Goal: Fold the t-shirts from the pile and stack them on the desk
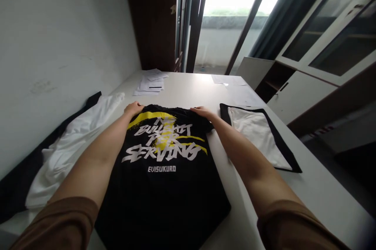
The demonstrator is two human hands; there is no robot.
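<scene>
A black T-shirt lies spread on the white table, its printed side up with white lettering and yellow streaks. The collar end points away from me and the hem runs out of view at the bottom. My left hand grips the shirt at its far left shoulder, fingers closed on the cloth. At the far right shoulder, my right hand pinches the fabric in the same way. Both arms reach forward along the shirt's sides. The fingertips are partly hidden by the hands.
Rumpled white cloth over dark cloth lies along the left wall. To the right is a folded white-and-black garment. Papers lie at the back left of the table, with more sheets at the back right.
</scene>
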